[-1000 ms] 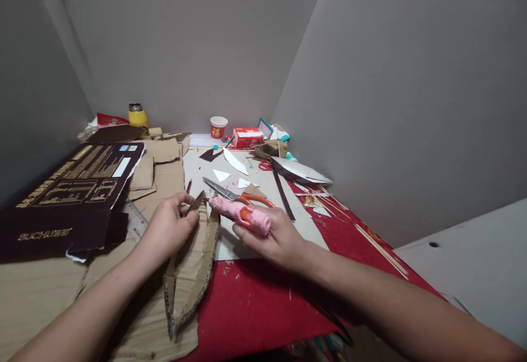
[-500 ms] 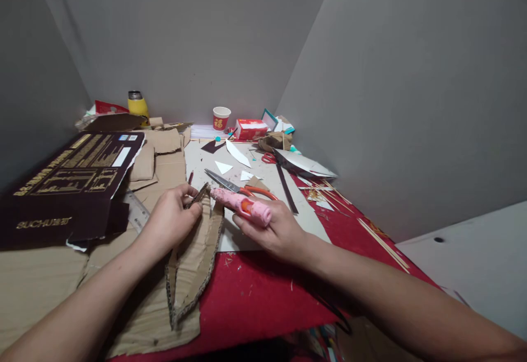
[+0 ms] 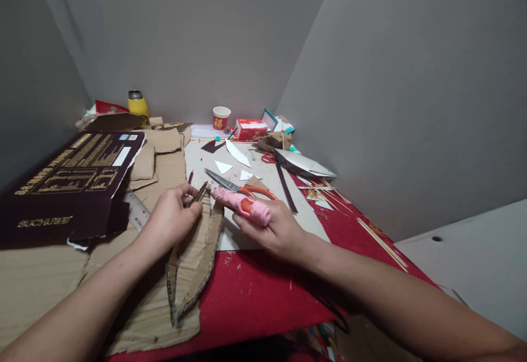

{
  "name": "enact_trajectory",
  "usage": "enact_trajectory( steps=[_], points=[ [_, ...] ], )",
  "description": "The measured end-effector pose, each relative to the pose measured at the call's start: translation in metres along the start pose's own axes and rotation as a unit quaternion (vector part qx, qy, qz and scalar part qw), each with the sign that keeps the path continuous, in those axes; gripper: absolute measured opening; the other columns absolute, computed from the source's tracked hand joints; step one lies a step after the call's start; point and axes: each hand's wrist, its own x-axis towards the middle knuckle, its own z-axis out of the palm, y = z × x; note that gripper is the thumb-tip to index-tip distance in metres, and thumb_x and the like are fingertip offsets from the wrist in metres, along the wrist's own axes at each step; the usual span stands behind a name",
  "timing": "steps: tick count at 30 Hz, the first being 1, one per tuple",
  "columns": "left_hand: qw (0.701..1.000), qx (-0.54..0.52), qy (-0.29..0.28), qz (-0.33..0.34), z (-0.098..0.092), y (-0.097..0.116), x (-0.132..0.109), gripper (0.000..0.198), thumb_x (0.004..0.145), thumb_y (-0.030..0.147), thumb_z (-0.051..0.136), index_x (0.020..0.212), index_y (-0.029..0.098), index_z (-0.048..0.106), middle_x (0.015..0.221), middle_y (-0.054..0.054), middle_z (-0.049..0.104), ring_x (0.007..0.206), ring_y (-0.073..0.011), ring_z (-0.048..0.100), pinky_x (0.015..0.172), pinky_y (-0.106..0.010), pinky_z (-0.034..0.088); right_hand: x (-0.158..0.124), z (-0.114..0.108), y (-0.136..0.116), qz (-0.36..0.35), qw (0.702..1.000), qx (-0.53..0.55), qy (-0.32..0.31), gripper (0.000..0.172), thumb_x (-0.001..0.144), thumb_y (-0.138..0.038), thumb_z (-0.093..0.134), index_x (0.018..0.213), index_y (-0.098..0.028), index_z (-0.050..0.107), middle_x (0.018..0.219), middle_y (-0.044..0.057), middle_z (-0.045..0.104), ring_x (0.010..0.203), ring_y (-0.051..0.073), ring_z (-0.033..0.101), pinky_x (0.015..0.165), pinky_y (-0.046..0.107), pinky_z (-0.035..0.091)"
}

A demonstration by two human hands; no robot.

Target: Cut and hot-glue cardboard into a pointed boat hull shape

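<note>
My left hand [image 3: 175, 216] pinches the upper left edge of a leaf-shaped cardboard piece [image 3: 193, 258], which has raised corrugated walls and a pointed lower end. Wrapped round a pink glue gun [image 3: 241, 205] is my right hand [image 3: 282, 230]. The gun's nozzle points left, close to the top of the cardboard piece; whether they touch cannot be made out. Just beyond the gun, orange-handled scissors [image 3: 224, 180] lie with their blades pointing to the upper left.
A dark printed box [image 3: 61, 186] and cardboard sheets [image 3: 41, 280] cover the left. Further back stand a yellow bottle [image 3: 138, 108], a paper cup [image 3: 221, 118] and a red box [image 3: 251, 129]. Thin sticks [image 3: 381, 244] lie right, on red cloth [image 3: 242, 290].
</note>
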Motion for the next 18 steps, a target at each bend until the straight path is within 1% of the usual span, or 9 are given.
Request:
enact_trajectory(
  steps=[4, 8, 10, 12, 15, 17, 18],
  points=[
    [1.000, -0.009, -0.002, 0.000, 0.001, -0.002, 0.001, 0.023, 0.067, 0.027, 0.055, 0.085, 0.017, 0.064, 0.067, -0.003, 0.067, 0.061, -0.0186, 0.056, 0.055, -0.026, 0.042, 0.000, 0.001, 0.000, 0.005, 1.000, 0.005, -0.003, 0.017, 0.086, -0.027, 0.058, 0.094, -0.021, 0.072, 0.082, 0.006, 0.071, 0.086, 0.023, 0.066, 0.076, 0.035, 0.053],
    [1.000, -0.017, 0.001, 0.002, 0.000, -0.003, 0.001, 0.021, 0.067, 0.028, 0.055, 0.084, 0.017, 0.062, 0.065, -0.001, 0.064, 0.058, -0.0168, 0.053, 0.053, -0.025, 0.040, -0.002, 0.002, -0.002, -0.011, 1.000, -0.004, -0.014, 0.020, 0.085, -0.027, 0.059, 0.100, -0.021, 0.071, 0.084, 0.007, 0.072, 0.087, 0.023, 0.066, 0.078, 0.035, 0.053],
    [1.000, -0.017, 0.005, -0.006, 0.000, -0.003, 0.001, 0.022, 0.067, 0.029, 0.056, 0.085, 0.017, 0.062, 0.063, 0.001, 0.063, 0.056, -0.0162, 0.052, 0.051, -0.024, 0.038, -0.002, -0.001, -0.002, -0.017, 1.000, -0.008, -0.002, 0.023, 0.086, -0.029, 0.058, 0.103, -0.021, 0.071, 0.087, 0.007, 0.072, 0.086, 0.023, 0.067, 0.077, 0.035, 0.053],
    [0.999, -0.029, 0.007, -0.014, -0.002, -0.003, 0.002, 0.021, 0.066, 0.029, 0.057, 0.083, 0.017, 0.062, 0.061, 0.002, 0.062, 0.054, -0.0156, 0.052, 0.051, -0.024, 0.037, 0.000, -0.006, 0.000, -0.012, 0.999, -0.021, 0.023, 0.025, 0.088, -0.032, 0.055, 0.105, -0.021, 0.070, 0.088, 0.007, 0.072, 0.084, 0.023, 0.067, 0.074, 0.034, 0.053],
    [0.996, -0.092, 0.008, -0.021, -0.004, -0.004, 0.004, 0.021, 0.064, 0.031, 0.061, 0.081, 0.018, 0.060, 0.063, 0.001, 0.065, 0.055, -0.0153, 0.054, 0.053, -0.025, 0.039, 0.007, -0.016, 0.010, 0.022, 0.994, -0.075, 0.074, 0.026, 0.089, -0.036, 0.052, 0.099, -0.020, 0.070, 0.081, 0.007, 0.070, 0.074, 0.021, 0.065, 0.066, 0.033, 0.050],
    [0.990, -0.139, 0.011, -0.027, -0.006, -0.005, 0.005, 0.023, 0.063, 0.032, 0.064, 0.080, 0.018, 0.060, 0.064, 0.001, 0.067, 0.055, -0.0152, 0.056, 0.054, -0.025, 0.040, 0.013, -0.022, 0.018, 0.072, 0.982, -0.145, 0.097, 0.026, 0.087, -0.040, 0.053, 0.088, -0.019, 0.068, 0.072, 0.006, 0.067, 0.064, 0.020, 0.061, 0.058, 0.032, 0.044],
    [0.987, -0.155, 0.014, -0.031, -0.006, -0.004, 0.005, 0.024, 0.062, 0.033, 0.065, 0.080, 0.018, 0.060, 0.063, 0.002, 0.067, 0.054, -0.0151, 0.056, 0.054, -0.025, 0.041, 0.016, -0.024, 0.022, 0.104, 0.972, -0.188, 0.098, 0.027, 0.086, -0.042, 0.053, 0.083, -0.019, 0.066, 0.068, 0.005, 0.065, 0.059, 0.019, 0.058, 0.055, 0.031, 0.041]
  ],
)
